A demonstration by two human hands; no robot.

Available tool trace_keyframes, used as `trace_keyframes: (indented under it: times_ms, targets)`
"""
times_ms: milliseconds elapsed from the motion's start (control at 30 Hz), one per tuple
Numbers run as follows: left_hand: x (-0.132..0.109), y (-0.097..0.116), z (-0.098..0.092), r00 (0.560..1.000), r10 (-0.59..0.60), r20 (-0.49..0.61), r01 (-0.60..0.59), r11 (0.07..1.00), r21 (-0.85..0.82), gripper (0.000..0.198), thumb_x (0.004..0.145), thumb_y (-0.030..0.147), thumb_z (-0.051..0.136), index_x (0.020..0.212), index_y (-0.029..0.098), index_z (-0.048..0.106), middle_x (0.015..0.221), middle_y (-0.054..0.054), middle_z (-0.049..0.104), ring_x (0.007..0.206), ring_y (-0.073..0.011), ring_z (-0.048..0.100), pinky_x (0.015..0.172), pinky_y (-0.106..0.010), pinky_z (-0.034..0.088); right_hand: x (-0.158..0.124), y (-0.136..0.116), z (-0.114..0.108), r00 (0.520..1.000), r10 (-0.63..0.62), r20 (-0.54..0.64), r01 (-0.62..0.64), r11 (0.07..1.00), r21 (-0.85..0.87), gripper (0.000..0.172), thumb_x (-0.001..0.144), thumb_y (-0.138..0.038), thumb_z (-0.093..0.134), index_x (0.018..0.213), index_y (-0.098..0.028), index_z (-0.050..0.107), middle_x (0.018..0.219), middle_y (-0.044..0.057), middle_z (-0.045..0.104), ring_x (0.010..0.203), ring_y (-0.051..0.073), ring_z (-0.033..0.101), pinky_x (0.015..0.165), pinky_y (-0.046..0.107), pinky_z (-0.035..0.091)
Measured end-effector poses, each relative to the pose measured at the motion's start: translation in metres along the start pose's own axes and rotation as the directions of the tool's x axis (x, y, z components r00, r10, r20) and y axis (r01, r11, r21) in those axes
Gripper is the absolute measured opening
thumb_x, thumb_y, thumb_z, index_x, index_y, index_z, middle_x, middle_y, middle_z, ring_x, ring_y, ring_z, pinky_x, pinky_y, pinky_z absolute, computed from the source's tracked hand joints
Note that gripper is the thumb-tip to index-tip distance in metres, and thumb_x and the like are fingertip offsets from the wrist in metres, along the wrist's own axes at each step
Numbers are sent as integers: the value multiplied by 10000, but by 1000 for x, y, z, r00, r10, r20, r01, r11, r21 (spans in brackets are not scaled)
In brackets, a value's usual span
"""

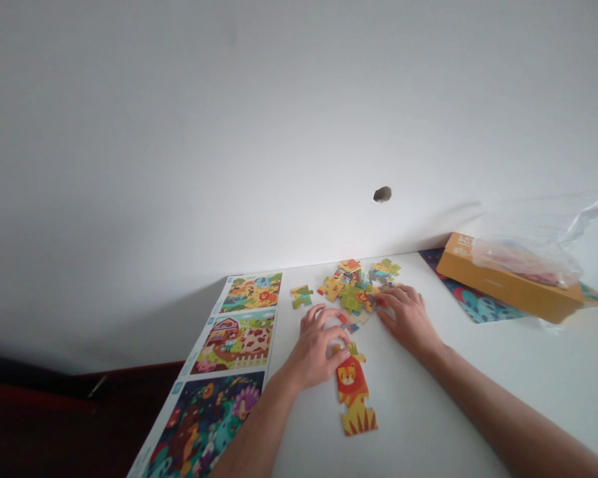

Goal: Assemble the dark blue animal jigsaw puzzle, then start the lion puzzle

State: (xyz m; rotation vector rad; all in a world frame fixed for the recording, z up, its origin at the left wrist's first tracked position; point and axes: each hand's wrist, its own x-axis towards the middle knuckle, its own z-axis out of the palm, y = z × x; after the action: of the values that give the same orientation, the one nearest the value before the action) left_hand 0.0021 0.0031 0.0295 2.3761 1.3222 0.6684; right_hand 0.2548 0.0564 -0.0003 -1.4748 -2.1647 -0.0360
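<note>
Left hand (pixel 315 350) cupped, fingers curved downward, thumb at the top of the joined lion jigsaw pieces (pixel 353 388); whether it has hold of a piece cannot be told. Right hand (pixel 403 320) half open, fingers spread low on the tabletop, nothing visibly held, fingertips touching the lower edge of the heap of loose jigsaw pieces (pixel 353 287). The heap lies at upper centre of the frame, ahead of both hands. The joined lion pieces run downward from just beneath the left hand, at lower centre. A separate jigsaw piece (pixel 301 296) lies at the heap's left, near the left fingers. (More small pieces sit between the hands, partly hidden by the fingers.) Along the left side of the white table (pixel 428 405) lies a printed sheet (pixel 236 345) showing three illustrated scenes. At upper right, an orange box (pixel 508 279) rests on a dark printed sheet (pixel 471 302), under a clear plastic bag (pixel 528 259).
</note>
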Motion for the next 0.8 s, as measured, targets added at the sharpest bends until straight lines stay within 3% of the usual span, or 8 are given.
trace_keyframes:
  times_ms: [233,433,567,800]
  targets:
    - [0,0,-2,999,16,29,-17,1000,17,197,748,154,658,903,269,699,1434,14,496,1399,-319,287,1158,-520,248,1,-3,0,1000,-4,-7,4,1000,6,381,854,-452,672,1197,-286,655,1232,86,628,1170,319,454,932,472,409]
    - [1,3,-6,989,106,104,-104,994,-25,337,815,226,625,1145,286,663,1365,21,605,1408,-294,328,1186,-521,172,3,-6,1,999,39,-15,-39,999,13,298,881,-420,658,1146,-283,669,1200,78,636,1147,308,469,916,448,398]
    - [1,6,-7,995,46,93,-47,999,9,287,854,315,626,1137,295,674,1382,24,594,1413,-306,313,1168,-538,184,3,-8,-1,999,30,-31,-29,999,36,285,880,-380,650,1147,-281,665,1194,83,629,1142,300,474,914,436,394]
    - [1,0,4,998,-29,59,21,991,134,373,905,361,582,1275,326,604,1461,30,514,1423,-357,240,1144,-599,205,0,-9,-6,998,34,-54,-30,996,80,291,856,-322,638,1142,-274,657,1190,76,614,1148,289,478,919,422,397]
